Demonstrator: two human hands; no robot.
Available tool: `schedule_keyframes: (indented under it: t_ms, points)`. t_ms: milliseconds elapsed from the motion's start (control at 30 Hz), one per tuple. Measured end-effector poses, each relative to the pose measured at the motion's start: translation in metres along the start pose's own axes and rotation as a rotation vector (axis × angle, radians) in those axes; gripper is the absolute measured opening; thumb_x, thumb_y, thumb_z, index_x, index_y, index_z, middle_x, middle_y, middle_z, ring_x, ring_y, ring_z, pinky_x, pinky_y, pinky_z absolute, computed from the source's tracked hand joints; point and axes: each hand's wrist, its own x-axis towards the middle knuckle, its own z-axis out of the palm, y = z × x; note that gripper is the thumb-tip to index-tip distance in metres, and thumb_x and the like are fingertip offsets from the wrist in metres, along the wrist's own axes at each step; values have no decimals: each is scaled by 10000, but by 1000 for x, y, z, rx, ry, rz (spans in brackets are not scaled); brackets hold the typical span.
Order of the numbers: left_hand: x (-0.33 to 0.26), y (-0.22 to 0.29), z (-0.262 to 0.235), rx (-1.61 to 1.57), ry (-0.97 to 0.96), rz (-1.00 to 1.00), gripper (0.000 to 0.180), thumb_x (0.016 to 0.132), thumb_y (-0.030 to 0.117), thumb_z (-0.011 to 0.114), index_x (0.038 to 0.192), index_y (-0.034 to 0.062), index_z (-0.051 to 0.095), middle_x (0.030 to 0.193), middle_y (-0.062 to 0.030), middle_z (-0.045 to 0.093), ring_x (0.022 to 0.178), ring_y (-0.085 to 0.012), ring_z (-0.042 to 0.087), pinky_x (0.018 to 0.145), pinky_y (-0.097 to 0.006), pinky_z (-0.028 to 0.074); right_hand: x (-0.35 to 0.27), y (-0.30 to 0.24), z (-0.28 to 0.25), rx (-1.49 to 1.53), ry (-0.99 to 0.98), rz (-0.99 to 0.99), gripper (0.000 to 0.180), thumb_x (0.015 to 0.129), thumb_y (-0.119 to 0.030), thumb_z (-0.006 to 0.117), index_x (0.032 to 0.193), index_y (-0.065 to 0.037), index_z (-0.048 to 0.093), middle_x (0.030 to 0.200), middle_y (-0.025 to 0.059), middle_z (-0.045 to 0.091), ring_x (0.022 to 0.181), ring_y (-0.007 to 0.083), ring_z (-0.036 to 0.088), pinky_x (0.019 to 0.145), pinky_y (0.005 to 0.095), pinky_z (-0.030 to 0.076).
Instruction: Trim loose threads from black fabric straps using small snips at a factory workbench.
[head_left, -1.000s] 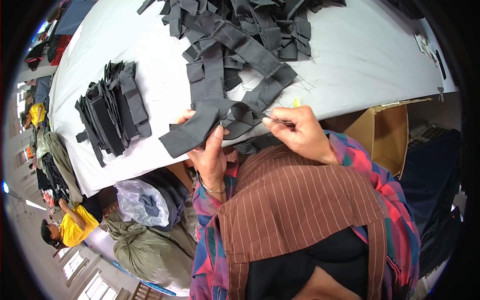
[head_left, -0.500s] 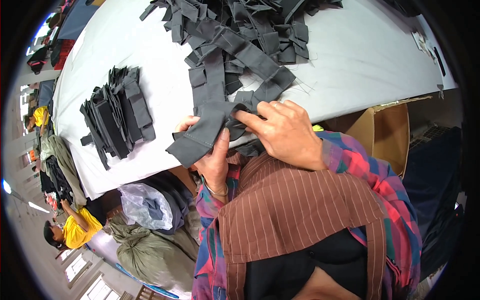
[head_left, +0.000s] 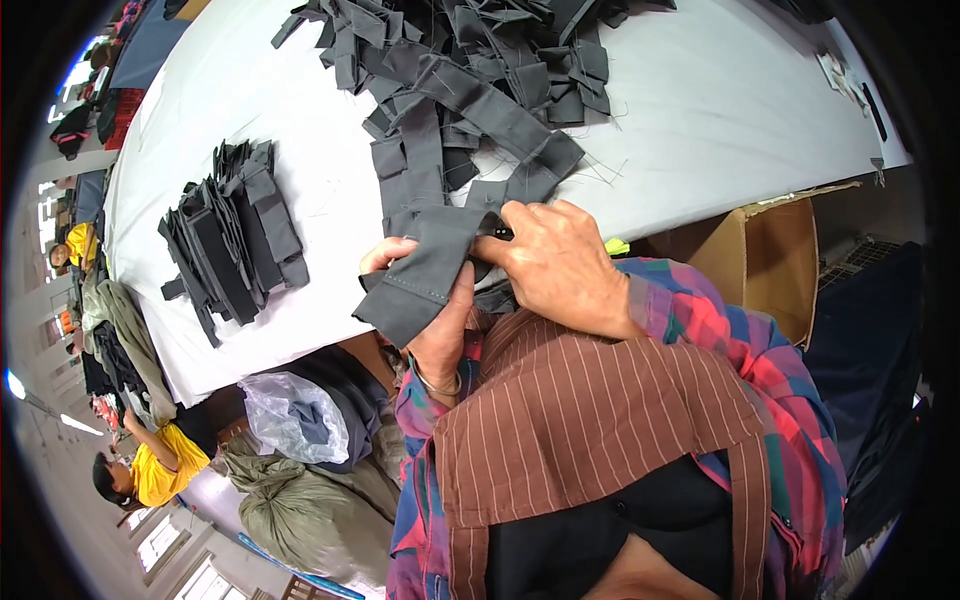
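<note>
My left hand [head_left: 440, 335] is closed round a dark grey fabric strip [head_left: 415, 280], its thumb lying on top. A row of light stitching crosses the strip near its lower end. At the strip's upper right edge is my right hand [head_left: 565, 265], fingers bent and pressed together. A small black thing [head_left: 500, 232] shows by its fingertips, mostly hidden, so its kind is unclear. More grey strips [head_left: 500, 110] with loose threads lie in a tangled heap just beyond my hands.
On the white-covered table [head_left: 700, 120], a neater stack of grey strips [head_left: 230, 240] stands at the left. A cardboard box [head_left: 775, 265] is at the right, below the table edge. Lower left are a clear plastic bag [head_left: 295, 415] and an olive cloth bundle [head_left: 310, 510]. A person in yellow [head_left: 165, 465] is farther left.
My left hand and the held strip have shifted slightly right and down. My right hand has drawn in a little, and the black thing now shows at its fingertips.
</note>
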Motion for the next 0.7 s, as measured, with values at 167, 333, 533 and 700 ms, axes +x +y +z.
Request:
schedule_keyframes:
  t_ms: [167,333,533,700]
  points:
    - [0,-9,-4,-305,93,-164,523,684,-28,732,1120,23,449,1087,-93,486,958,-188,532,865,-309,433,1,4,0,32,137,-43,360,692,-76,598,996,-232,712,709,27,460,637,200,551,577,335,420]
    - [9,-6,-2,-597,84,-152,563,746,-71,672,1217,36,384,1057,-111,538,793,-183,607,741,-302,519,3,12,-4,88,281,-40,469,686,-19,579,1051,-279,717,653,26,388,557,192,471,513,321,388]
    - [24,-9,-34,-929,86,-325,497,813,8,604,1262,23,391,997,-131,578,759,-212,601,663,-334,499,1,30,-37,979,-316,-137,442,751,13,590,1151,-153,677,775,88,597,640,253,551,609,321,456]
    - [58,-22,-79,-296,-418,-553,572,819,60,629,1355,30,433,968,-41,567,743,-96,545,593,-231,423,-4,36,-39,682,-398,88,466,821,-56,634,1279,-126,578,1091,157,658,897,287,663,781,319,506]
